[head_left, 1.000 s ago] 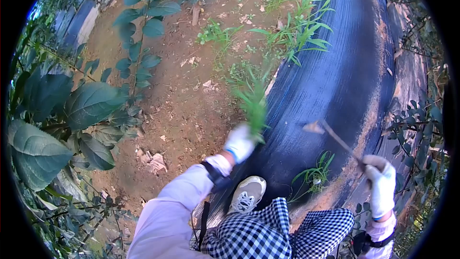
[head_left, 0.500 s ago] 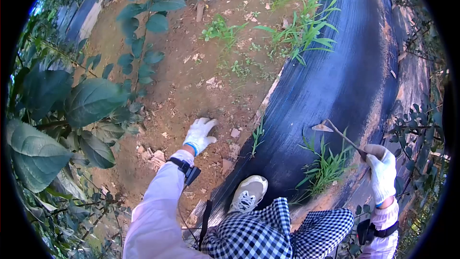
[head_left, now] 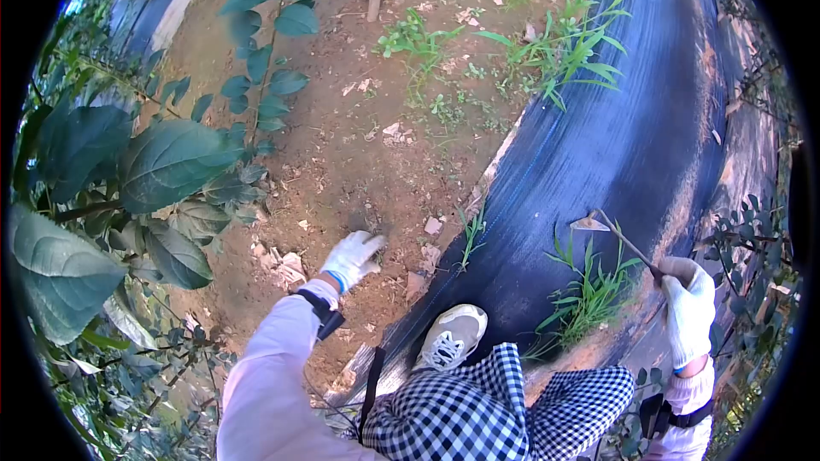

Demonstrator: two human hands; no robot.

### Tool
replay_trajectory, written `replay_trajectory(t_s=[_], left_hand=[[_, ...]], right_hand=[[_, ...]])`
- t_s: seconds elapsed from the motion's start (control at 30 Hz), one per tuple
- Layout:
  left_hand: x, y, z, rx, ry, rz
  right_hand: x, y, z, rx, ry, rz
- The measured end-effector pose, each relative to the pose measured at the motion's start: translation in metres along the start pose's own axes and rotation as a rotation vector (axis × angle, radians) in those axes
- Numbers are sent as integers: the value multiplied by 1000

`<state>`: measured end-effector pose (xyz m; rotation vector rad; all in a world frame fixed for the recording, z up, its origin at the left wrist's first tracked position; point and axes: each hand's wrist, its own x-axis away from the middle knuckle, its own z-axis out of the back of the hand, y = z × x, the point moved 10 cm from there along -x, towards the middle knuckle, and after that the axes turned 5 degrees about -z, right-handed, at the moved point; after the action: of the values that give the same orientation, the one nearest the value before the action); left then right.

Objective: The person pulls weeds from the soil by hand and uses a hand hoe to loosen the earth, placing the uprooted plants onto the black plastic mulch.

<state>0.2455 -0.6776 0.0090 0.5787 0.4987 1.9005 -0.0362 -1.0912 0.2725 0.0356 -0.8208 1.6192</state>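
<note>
My left hand [head_left: 354,259], in a white glove with a blue cuff edge, is low over the brown soil [head_left: 342,179], fingers stretched out and slightly apart. I see nothing held in it. My right hand [head_left: 688,307], gloved the same way, is closed around the handle of a small hand hoe [head_left: 630,245]. The hoe's thin shank reaches up and left to a flat triangular blade over the black plastic sheet [head_left: 555,196]. A tuft of grass [head_left: 589,294] grows just below the blade, left of my right hand.
My shoe [head_left: 453,335] is on the sheet's near left edge. Leafy branches [head_left: 162,175] crowd the left side, and more foliage [head_left: 747,235] lines the right. Taller grass [head_left: 568,43] and small weeds [head_left: 414,38] grow farther ahead. Pale dry flakes [head_left: 282,265] litter the soil.
My left hand has drawn slightly back toward me, and its fingers are less spread. My right hand keeps its grip on the hoe. The view has shifted a little.
</note>
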Motion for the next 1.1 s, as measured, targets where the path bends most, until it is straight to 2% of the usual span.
replay_trajectory(t_s=[0.07,0.17,0.2,0.23,0.27,0.3,0.4,0.5,0.57,0.63,0.7,0.73,0.83,0.93,0.97,1.07,1.1], left_hand=[[-3,14,-14,-33,-2,-73],[-2,-18,-18,-10,42,184],[14,-40,0,147,285,404],[18,-44,24,167,366,526],[18,-55,27,152,338,562],[19,-65,30,135,315,599],[-14,-29,43,-111,348,246],[-33,-43,6,-209,7,212],[-47,-28,2,-49,8,134],[-56,10,-8,84,36,8],[-65,31,-15,97,-1,99],[-70,40,-20,12,-32,114],[-78,35,-50,-72,-230,117],[-89,7,-22,219,45,289],[-97,12,-3,177,130,280],[-122,29,-12,-4,-24,56],[-126,35,-14,-84,-55,-5]], right_hand=[[4,-3,1,38,15,-23],[8,-6,3,97,21,-112],[6,2,3,106,25,-120],[6,7,3,115,26,-131],[13,0,1,99,7,-198],[10,1,0,84,8,-161],[6,6,0,51,10,-83],[8,2,1,75,9,-66],[8,-1,1,100,19,-29],[9,1,1,68,9,-87],[10,3,0,47,4,-106],[9,5,0,35,9,-94],[10,7,1,64,14,-109],[15,3,1,52,17,-188],[17,4,0,37,13,-219],[8,4,1,16,44,-8],[7,8,2,29,33,-25]])
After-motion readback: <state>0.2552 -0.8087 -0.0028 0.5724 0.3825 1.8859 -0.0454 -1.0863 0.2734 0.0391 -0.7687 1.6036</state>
